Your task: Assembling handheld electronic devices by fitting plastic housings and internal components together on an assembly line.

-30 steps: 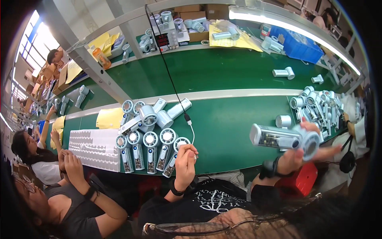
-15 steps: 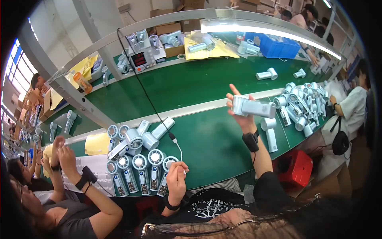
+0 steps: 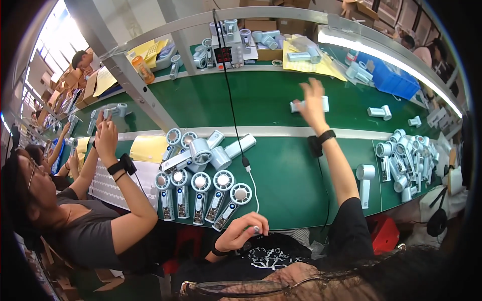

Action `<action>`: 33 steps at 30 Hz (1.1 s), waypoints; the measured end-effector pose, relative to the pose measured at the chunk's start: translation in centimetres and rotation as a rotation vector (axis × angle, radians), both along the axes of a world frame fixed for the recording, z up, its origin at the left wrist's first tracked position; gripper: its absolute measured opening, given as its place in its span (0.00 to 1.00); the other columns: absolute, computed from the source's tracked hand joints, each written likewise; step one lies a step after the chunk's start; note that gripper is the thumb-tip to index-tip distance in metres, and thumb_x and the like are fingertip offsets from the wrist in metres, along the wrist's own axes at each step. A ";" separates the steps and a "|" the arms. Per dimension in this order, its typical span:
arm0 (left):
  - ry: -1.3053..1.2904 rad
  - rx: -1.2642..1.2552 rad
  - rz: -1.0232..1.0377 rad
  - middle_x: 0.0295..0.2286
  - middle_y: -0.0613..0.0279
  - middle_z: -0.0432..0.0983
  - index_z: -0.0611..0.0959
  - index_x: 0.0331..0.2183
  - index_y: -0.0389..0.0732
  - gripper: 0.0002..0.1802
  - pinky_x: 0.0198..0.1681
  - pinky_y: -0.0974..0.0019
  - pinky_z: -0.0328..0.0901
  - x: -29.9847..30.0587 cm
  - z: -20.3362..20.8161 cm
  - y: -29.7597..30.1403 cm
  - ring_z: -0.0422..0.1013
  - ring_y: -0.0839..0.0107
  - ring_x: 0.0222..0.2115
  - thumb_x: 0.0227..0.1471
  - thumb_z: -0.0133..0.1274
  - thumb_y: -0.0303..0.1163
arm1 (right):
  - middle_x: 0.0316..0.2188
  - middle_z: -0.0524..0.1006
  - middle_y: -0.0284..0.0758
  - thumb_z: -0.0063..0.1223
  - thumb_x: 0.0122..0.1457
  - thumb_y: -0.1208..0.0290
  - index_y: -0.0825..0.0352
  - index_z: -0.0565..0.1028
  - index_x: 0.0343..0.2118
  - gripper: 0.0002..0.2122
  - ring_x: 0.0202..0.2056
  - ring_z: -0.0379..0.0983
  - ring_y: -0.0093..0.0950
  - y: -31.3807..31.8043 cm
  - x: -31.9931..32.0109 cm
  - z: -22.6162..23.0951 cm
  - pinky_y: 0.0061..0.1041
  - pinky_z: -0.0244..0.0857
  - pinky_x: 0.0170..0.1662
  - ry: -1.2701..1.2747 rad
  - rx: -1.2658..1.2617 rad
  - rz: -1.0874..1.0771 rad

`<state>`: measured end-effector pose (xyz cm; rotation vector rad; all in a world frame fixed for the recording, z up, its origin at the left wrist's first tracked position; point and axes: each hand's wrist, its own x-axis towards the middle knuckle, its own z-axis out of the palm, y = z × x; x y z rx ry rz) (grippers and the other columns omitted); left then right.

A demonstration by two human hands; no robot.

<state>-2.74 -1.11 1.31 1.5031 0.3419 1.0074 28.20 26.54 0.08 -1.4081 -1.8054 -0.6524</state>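
Green matting covers the long work table (image 3: 281, 170), and the person's right arm stretches far across it, elbow nearly straight, a black wristband just below the wrist. The right hand (image 3: 312, 103) is raised over the far strip of the table with its fingers spread and released, gripping nothing; it is slightly blurred. Right behind its palm lies a pale handheld fan (image 3: 324, 104), flat on the green surface beyond the white dividing strip; whether the fingertips touch it cannot be told.

The left hand (image 3: 246, 230) sits close to the body at the table's near edge, wrist bent, fingers curled loosely inward; anything pinched in them is too small to make out. Just beyond it stands a row of five fans (image 3: 201, 198) lying side by side with round heads pointing away, and a white cable (image 3: 252, 183) runs down near the last one, joined to a black cord that rises to the shelf. A heap of more fans (image 3: 404, 158) lies well to the right. On the left, a co-worker's hand (image 3: 106, 138) lifts another fan.
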 end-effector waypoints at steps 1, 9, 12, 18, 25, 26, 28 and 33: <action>0.001 0.001 0.001 0.30 0.54 0.72 0.72 0.33 0.36 0.09 0.37 0.65 0.64 0.0 0.1 0.1 0.69 0.65 0.30 0.62 0.37 0.27 | 0.53 0.64 0.47 0.65 0.43 0.70 0.66 0.66 0.50 0.29 0.55 0.60 0.45 -0.5 -1.9 0.1 0.37 0.57 0.57 -0.006 -0.178 0.299; -0.361 0.155 -0.251 0.32 0.52 0.75 0.73 0.32 0.38 0.10 0.38 0.58 0.64 -0.6 0.1 -0.7 0.69 0.60 0.31 0.62 0.38 0.31 | 0.45 0.69 0.39 0.62 0.44 0.69 0.64 0.66 0.50 0.27 0.47 0.67 0.37 -5.5 -14.5 -3.0 0.35 0.63 0.51 -0.305 -0.552 0.916; -0.362 0.164 -0.173 0.31 0.51 0.75 0.73 0.32 0.37 0.12 0.37 0.58 0.63 -1.0 0.2 -1.2 0.68 0.61 0.30 0.62 0.38 0.33 | 0.39 0.72 0.36 0.59 0.47 0.68 0.64 0.66 0.48 0.24 0.39 0.70 0.35 -6.7 -13.5 -3.0 0.34 0.66 0.43 -0.366 -0.519 0.809; -0.456 0.173 -0.089 0.29 0.51 0.76 0.73 0.31 0.37 0.12 0.35 0.59 0.63 -1.8 0.0 -1.7 0.68 0.61 0.27 0.62 0.38 0.33 | 0.33 0.76 0.37 0.53 0.57 0.64 0.64 0.65 0.49 0.19 0.38 0.73 0.33 -13.2 -4.0 0.2 0.34 0.70 0.33 0.099 -0.709 0.361; -0.397 0.072 -0.072 0.28 0.50 0.75 0.73 0.31 0.36 0.11 0.34 0.61 0.63 0.2 -0.7 -1.0 0.69 0.63 0.27 0.62 0.39 0.30 | 0.45 0.72 0.33 0.37 0.66 0.55 0.63 0.60 0.57 0.22 0.39 0.70 0.24 -22.2 -1.0 0.6 0.32 0.68 0.35 2.010 -0.628 0.687; -0.361 0.066 -0.066 0.27 0.50 0.75 0.74 0.31 0.36 0.10 0.34 0.61 0.64 0.6 -0.8 -1.0 0.69 0.63 0.27 0.61 0.39 0.29 | 0.45 0.70 0.33 0.36 0.66 0.55 0.64 0.59 0.58 0.22 0.37 0.69 0.23 -23.3 -1.0 0.6 0.30 0.67 0.34 2.032 -0.634 0.758; -0.288 0.062 -0.064 0.27 0.51 0.75 0.74 0.31 0.35 0.09 0.33 0.63 0.64 1.5 -0.4 -0.8 0.69 0.64 0.27 0.61 0.40 0.28 | 0.43 0.68 0.33 0.35 0.66 0.55 0.65 0.57 0.59 0.24 0.34 0.66 0.21 -24.8 -1.3 0.5 0.25 0.64 0.32 2.072 -0.653 0.910; 0.119 -0.002 0.097 0.25 0.56 0.75 0.75 0.33 0.33 0.07 0.28 0.68 0.65 4.9 -0.6 -0.9 0.70 0.70 0.23 0.59 0.43 0.25 | 0.38 0.65 0.31 0.41 0.62 0.59 0.66 0.55 0.59 0.25 0.30 0.62 0.20 -26.2 -2.7 -0.4 0.22 0.62 0.30 2.075 -0.592 0.966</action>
